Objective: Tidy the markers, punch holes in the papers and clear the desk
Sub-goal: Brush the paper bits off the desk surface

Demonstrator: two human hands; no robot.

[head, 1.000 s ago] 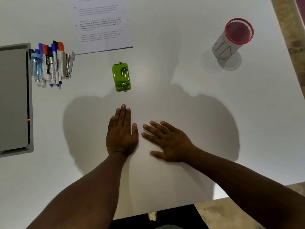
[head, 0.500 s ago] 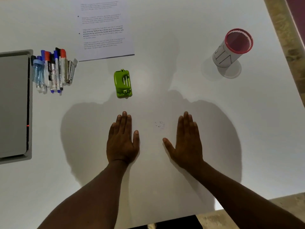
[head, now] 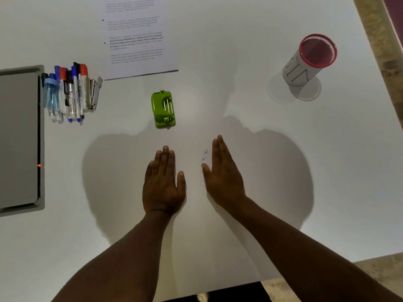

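Observation:
My left hand (head: 163, 182) lies flat on the white desk, palm down, holding nothing. My right hand (head: 223, 173) rests on its edge beside it, fingers straight and together, empty. A small scatter of paper bits (head: 204, 155) lies just left of the right hand's fingers. A green hole punch (head: 163, 109) sits on the desk beyond my left hand. Printed papers (head: 136, 38) lie at the far middle. Several markers (head: 70, 92) lie side by side at the left. A red-rimmed cylindrical holder (head: 309, 59) stands at the far right.
A grey laptop (head: 19, 138) lies closed at the left edge with a small red light on its side. A clear small bottle (head: 51, 94) and a metal stapler (head: 94, 92) flank the markers. The desk's near edge runs below my forearms.
My right hand has swung from fingers pointing left to pointing forward, then tipped onto its edge and moved left toward the paper bits. The left hand has stayed flat in place.

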